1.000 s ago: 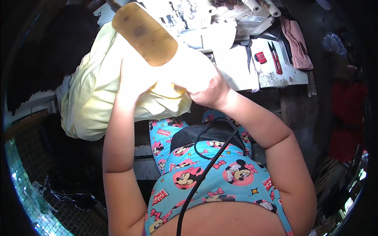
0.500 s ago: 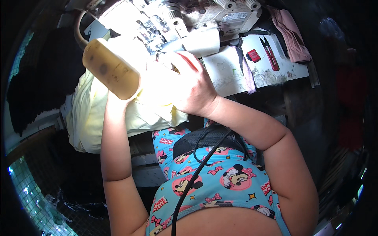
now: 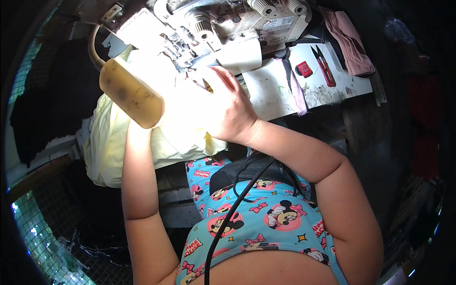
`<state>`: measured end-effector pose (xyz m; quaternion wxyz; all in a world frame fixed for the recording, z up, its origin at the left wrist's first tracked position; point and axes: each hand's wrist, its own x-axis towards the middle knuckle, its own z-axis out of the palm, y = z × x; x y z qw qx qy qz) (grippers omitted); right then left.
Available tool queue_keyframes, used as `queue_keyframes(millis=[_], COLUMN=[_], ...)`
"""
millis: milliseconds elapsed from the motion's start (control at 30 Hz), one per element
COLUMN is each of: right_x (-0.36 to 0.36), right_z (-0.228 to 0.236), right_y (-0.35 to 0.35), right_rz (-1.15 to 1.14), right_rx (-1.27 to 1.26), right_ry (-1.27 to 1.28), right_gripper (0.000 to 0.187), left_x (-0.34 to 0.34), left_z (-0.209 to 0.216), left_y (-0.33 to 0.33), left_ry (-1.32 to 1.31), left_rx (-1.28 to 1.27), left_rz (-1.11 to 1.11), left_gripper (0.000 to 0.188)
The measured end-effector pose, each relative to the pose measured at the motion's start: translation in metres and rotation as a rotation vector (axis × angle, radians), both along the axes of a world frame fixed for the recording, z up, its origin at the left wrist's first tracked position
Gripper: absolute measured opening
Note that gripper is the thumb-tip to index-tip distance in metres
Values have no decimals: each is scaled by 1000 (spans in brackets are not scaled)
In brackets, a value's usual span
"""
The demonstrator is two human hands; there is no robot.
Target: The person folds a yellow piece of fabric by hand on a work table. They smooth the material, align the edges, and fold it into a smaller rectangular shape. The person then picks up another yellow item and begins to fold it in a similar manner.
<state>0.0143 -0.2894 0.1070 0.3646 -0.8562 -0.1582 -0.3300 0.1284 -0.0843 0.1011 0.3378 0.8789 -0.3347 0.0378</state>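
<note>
Pale yellow fabric (image 3: 107, 156) is bunched at the left and runs under the lamp to the sewing machine (image 3: 240, 26). My right hand (image 3: 233, 111) lies on its right part, close to the needle area, fingers bent in and pressed on the fabric. Strong glare washes out the fingertips and the cloth beneath them. My left hand is under the yellowed lamp head (image 3: 132, 95), on the fabric side; only the left wrist (image 3: 140, 133) and forearm show, so its fingers are hidden.
On the white table board (image 3: 266, 95) to the right lie red-handled thread snips (image 3: 325, 69), a small red object (image 3: 303, 70) and a strip of purple cloth (image 3: 298, 95). Pink cloth (image 3: 349, 45) hangs at the far right. A black cable (image 3: 232, 216) crosses my front.
The glare over the machine is weaker, and more of its metal parts show. The view has shifted slightly. Both hands stay at nearly the same place on the fabric.
</note>
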Motion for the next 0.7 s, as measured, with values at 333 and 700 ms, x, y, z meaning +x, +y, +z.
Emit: queue_keyframes(millis=[333,700], right_x=[0,-4], right_z=[2,-11], right_y=[-1,-3], right_rz=[44,11], right_rx=[-73,-348], right_ry=[-127,-228], right_gripper=[32,22], left_x=[7,-14], left_z=[-10,31], left_y=[2,-23], left_ry=[-108,-89], left_rx=[40,36], left_rz=[-96,62], left_gripper=[29,19])
